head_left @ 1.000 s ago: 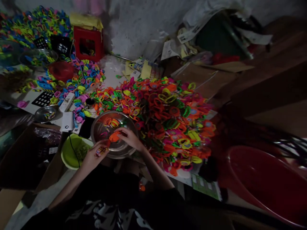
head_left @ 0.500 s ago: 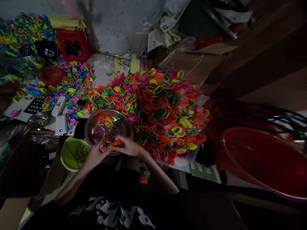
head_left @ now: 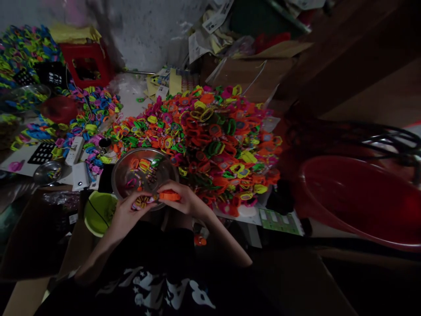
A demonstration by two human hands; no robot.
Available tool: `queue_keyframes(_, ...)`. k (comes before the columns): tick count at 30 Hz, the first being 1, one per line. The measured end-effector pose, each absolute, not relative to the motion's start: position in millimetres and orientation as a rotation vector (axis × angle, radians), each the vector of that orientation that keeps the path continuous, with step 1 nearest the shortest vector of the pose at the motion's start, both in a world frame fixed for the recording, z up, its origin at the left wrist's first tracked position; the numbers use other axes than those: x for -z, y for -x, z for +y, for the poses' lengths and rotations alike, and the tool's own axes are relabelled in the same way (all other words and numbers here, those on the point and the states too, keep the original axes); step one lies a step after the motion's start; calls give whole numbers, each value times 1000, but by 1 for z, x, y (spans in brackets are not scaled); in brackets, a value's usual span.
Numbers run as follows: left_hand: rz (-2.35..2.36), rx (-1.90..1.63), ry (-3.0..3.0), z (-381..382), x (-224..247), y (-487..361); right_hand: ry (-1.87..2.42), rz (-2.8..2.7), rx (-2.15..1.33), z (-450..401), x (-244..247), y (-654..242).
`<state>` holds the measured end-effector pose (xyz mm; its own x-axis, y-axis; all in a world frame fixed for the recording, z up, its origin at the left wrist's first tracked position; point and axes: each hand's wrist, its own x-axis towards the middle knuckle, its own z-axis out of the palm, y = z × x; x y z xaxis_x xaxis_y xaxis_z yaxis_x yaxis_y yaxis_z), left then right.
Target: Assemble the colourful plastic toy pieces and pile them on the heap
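Note:
Over the near rim of a steel bowl [head_left: 115, 169], both my hands are close together. My left hand [head_left: 126, 215] is closed on a cluster of small yellow, dark and pink striped pieces [head_left: 142, 202], too small to name surely. Between the fingers and thumb of my right hand [head_left: 189, 202] is an orange plastic toy watch [head_left: 170, 196], its end pointing at my left fingertips. Whether the two held things are joined, I cannot tell. Inside the bowl lie a few more toy watches [head_left: 144, 164] in orange, yellow, green and pink, with small striped pieces.
A big heap of bright toy watches [head_left: 226, 145] covers the table to the right. Left of the bowl are a lime-green basin [head_left: 94, 215], a white power bank [head_left: 80, 176] and a power strip [head_left: 74, 150]. A large red tub [head_left: 355, 197] stands far right.
My right hand has drawn slightly to the right, and more of the orange toy watch shows. The whole view has shifted a little.

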<state>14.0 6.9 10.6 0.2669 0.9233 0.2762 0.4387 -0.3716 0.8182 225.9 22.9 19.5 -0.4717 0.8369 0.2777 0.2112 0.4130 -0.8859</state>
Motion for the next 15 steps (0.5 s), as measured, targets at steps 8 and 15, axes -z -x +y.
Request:
queue_keyframes(8,1183,-991,-2079,1,-13,-13,993,-2011,-778,17,-22,-218)
queue_keyframes(15,1119,-981,-2238,4,-8,-6,1052,-2129,-573,15,-24,-213)
